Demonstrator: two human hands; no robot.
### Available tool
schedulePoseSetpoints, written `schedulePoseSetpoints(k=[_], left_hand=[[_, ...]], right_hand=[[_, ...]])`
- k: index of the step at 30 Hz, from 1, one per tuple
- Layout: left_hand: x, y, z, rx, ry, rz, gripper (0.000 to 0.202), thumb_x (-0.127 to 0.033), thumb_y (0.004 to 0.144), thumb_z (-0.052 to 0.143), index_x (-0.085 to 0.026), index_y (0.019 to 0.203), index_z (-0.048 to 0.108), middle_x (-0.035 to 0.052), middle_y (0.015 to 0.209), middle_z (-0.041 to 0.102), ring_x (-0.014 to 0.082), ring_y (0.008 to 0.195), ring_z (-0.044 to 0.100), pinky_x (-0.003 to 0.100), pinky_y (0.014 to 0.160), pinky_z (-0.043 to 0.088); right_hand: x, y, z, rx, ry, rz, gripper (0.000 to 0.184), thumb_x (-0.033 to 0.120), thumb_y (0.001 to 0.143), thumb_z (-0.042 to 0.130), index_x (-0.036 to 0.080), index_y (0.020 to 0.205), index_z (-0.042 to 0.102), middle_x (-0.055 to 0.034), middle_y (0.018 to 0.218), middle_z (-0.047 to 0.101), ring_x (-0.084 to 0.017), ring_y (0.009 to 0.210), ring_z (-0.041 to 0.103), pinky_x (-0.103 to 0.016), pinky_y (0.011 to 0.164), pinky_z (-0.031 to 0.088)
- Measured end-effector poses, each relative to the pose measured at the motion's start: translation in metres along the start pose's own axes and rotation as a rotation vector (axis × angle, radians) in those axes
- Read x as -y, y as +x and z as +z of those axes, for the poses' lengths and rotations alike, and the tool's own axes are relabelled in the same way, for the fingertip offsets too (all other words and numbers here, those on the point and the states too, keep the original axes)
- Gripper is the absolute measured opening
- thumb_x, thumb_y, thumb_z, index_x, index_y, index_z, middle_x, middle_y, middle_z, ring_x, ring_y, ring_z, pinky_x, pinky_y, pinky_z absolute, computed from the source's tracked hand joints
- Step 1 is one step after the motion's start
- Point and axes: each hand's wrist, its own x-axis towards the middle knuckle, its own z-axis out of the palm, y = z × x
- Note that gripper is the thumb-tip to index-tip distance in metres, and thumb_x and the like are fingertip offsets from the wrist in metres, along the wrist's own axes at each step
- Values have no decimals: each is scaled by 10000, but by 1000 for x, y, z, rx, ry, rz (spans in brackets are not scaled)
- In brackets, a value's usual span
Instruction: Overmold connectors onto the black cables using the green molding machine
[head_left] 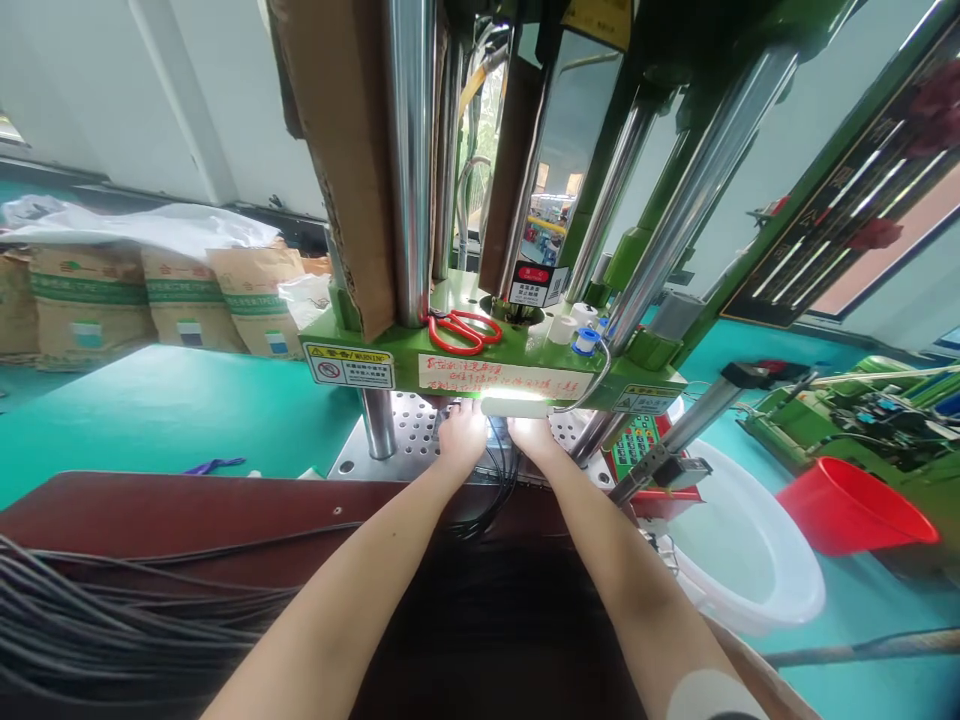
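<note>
Both my arms reach forward under the green plate (pixel 420 365) of a vertical press. My left hand (pixel 461 435) and my right hand (pixel 534 435) lie side by side on the perforated metal bed (pixel 409 430), washed out by a bright lamp (pixel 517 405). Black cables (pixel 495 490) run from between the hands back toward me. The fingers are lost in the glare, so I cannot tell what they hold. A thick bundle of black cables (pixel 112 620) rests on the brown table (pixel 187 510) at my left.
Red scissors (pixel 461 328) and small white rolls (pixel 570 328) sit on the green plate. Chrome columns (pixel 409 160) rise around the bed. A white basin (pixel 750 550) and a red bucket (pixel 855 505) stand at the right. Paper sacks (pixel 150 300) line the left wall.
</note>
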Motion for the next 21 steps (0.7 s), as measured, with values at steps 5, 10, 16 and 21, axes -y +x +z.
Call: schedulePoseSetpoints(k=[5,10,16,21], left_hand=[[-9,-8,-3,-28,-10,112,353,-275,869,320,-158,977,635,128,1010,624,270,957,554,329,672,474],[-8,-1,0,-27,-13,172,290,-197,818,395,-110,875,666,145,843,654,279,905,565,337,678,463],[-4,9,14,-68,-44,172,305,-157,822,379,-106,904,669,128,806,664,246,872,573,341,775,434],[-1,14,23,-83,-52,174,297,-178,824,387,-117,891,671,111,802,669,241,873,569,340,800,420]], right_hand=[[7,-4,-6,8,-11,-27,258,143,814,409,171,901,650,-75,949,682,-202,862,602,-280,745,453],[11,-2,-1,7,-14,-68,254,143,825,403,174,845,654,-70,886,689,-201,883,596,-292,825,424],[13,5,11,7,-28,-95,285,69,795,401,160,859,663,-73,863,692,-197,886,601,-283,851,410],[14,7,15,-4,-31,-133,349,59,828,344,165,929,660,-70,875,691,-194,882,602,-293,849,409]])
